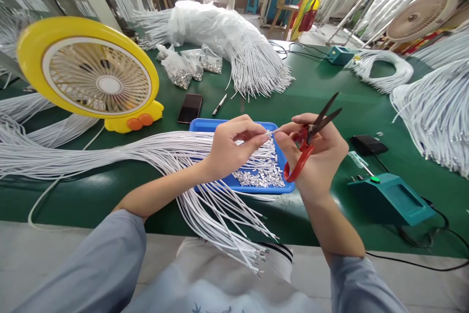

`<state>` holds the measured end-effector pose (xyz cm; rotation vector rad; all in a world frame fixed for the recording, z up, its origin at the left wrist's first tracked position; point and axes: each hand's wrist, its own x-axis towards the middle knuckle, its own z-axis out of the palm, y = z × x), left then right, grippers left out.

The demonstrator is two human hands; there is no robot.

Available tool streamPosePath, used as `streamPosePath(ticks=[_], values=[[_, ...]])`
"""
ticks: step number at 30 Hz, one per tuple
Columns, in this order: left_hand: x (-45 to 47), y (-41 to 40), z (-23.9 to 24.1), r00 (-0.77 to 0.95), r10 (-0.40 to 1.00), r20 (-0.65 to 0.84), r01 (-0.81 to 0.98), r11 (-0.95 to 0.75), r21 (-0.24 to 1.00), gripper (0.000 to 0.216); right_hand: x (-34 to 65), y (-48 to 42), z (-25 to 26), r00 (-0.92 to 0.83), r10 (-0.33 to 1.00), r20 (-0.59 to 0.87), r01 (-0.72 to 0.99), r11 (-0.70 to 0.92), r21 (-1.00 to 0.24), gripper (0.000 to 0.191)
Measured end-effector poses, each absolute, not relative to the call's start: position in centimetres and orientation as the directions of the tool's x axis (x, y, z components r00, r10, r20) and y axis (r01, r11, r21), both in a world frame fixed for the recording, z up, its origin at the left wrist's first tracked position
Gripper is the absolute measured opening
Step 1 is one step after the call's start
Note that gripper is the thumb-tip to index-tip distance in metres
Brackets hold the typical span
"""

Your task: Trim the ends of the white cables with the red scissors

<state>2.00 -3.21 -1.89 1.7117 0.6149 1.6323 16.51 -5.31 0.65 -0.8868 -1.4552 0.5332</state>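
Note:
Above a blue tray [238, 189], my left hand [234, 144] pinches the end of a white cable, where a small shiny piece shows at the fingertips. My right hand [320, 156] carries red-handled scissors [298, 161], blades parted and pointing up and away. Its thumb and forefinger also meet close to the cable end; whether they grip it I cannot tell. Inside the tray lie many small silver metal terminals [260, 177] and more cable ends. A thick bundle of white cables [161, 149] runs in from the left under my left hand, some hanging over the table's front edge.
A yellow fan [98, 78] stands at the left. Beyond the tray lie a phone [189, 108], a pen [220, 104], bags of metal parts [179, 70] and a plastic-wrapped cable bundle [216, 25]. A teal device [394, 200] with black cords and more cables [436, 108] are on the right.

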Motion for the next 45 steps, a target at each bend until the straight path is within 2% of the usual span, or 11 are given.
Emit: streamPosePath(ticks=[4,8,13,16,22,29,35,45], values=[[2.0,-3.0,-2.2,0.088,0.697,0.712,-0.133,-0.7,0.701,0.003,16.5,-5.6,0.7,0.041,0.814,0.58,0.239,0.555,-0.797,0.027],[1.8,-3.0,-2.0,0.105,0.634,0.766,-0.022,-0.769,0.639,0.008,16.9,-5.7,1.2,0.003,0.829,0.559,0.229,0.544,-0.808,0.025],[1.3,-3.3,-1.2,0.19,0.645,0.741,0.021,-0.757,0.653,0.015,17.5,-5.4,1.5,0.04,0.813,0.581,0.252,0.555,-0.793,0.022],[1.0,-3.4,-0.8,0.189,0.652,0.734,0.019,-0.75,0.661,0.011,18.0,-5.3,1.5,0.012,0.784,0.62,0.335,0.581,-0.742,0.025],[0.6,-3.2,-0.4,0.138,0.659,0.739,0.021,-0.748,0.663,0.008,18.8,-4.9,1.5,-0.229,0.73,0.644,0.575,0.635,-0.515,0.041],[0.5,-3.1,-0.5,0.123,0.646,0.753,0.015,-0.76,0.65,0.011,18.3,-4.9,1.3,-0.336,0.709,0.62,0.653,0.65,-0.389,0.035],[0.6,-3.1,-0.7,0.129,0.617,0.776,0.051,-0.786,0.616,0.011,18.2,-4.9,1.3,-0.343,0.696,0.631,0.68,0.648,-0.344,0.033],[0.7,-3.0,-0.8,0.109,0.557,0.824,0.119,-0.83,0.545,0.013,18.2,-5.0,1.4,-0.342,0.715,0.61,0.7,0.627,-0.342,0.033]])
